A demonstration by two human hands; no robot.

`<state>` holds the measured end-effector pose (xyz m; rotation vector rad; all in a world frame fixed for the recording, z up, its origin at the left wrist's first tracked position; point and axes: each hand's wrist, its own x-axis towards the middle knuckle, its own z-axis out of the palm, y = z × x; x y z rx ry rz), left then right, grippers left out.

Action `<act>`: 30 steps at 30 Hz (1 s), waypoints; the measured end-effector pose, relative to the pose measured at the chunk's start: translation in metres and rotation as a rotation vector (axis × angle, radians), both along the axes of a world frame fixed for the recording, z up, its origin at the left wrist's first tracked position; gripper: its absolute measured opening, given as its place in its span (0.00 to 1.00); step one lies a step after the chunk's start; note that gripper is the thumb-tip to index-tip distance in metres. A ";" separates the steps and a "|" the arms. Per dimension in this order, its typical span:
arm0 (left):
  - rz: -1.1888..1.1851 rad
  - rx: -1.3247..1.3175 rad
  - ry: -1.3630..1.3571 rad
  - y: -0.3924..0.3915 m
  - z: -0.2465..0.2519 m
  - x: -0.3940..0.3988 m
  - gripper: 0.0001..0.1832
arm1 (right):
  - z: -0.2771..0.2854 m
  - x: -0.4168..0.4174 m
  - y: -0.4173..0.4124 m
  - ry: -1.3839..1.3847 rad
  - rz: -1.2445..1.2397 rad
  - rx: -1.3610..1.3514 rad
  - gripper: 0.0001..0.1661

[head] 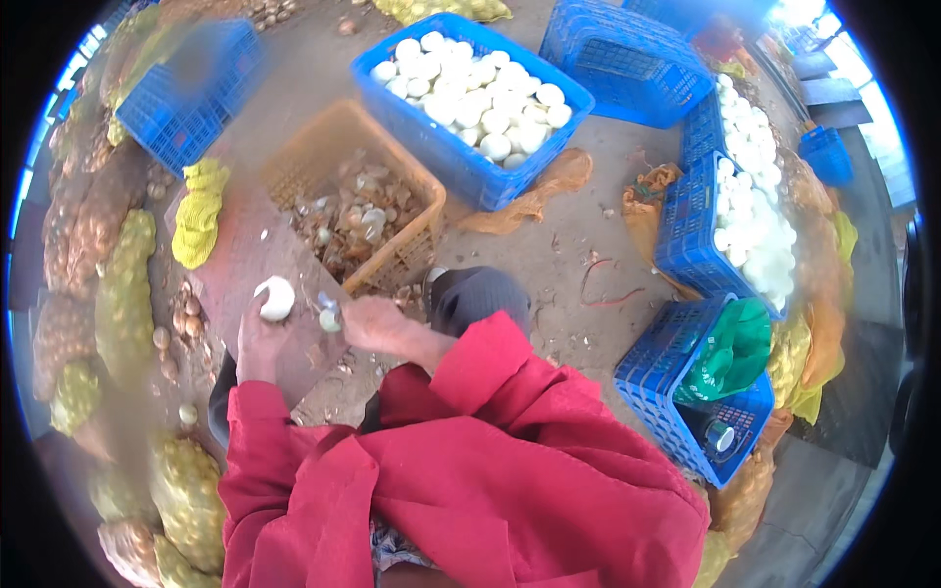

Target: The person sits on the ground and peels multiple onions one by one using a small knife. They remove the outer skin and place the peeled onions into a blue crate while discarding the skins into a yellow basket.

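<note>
My left hand holds a peeled white onion over a worn flat board in front of me. My right hand has its fingers curled at the board's right side. Close to those fingertips is a small pale-green onion piece, with a blurred bluish bit above it. Whether the right hand grips a tool is hidden by its fingers. Just beyond the board, an orange plastic crate contains loose onion skins and scraps.
A blue crate full of peeled onions stands beyond the orange one. More filled blue crates line the right. A blue crate holds a green bag. Mesh onion sacks line the left. Yellow netting lies on the board.
</note>
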<state>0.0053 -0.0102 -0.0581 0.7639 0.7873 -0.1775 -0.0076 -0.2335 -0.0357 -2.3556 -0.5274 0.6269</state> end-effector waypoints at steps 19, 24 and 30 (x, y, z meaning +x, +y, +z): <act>-0.358 0.182 -0.413 -0.082 0.020 0.113 0.15 | -0.029 -0.011 0.002 -0.427 0.019 0.159 0.11; -0.293 0.187 -0.346 0.002 0.027 0.041 0.11 | -0.004 0.002 0.005 -0.074 -0.021 0.044 0.18; -0.161 0.282 -0.420 0.129 0.067 -0.080 0.14 | 0.013 -0.008 0.003 -0.153 -0.006 0.313 0.13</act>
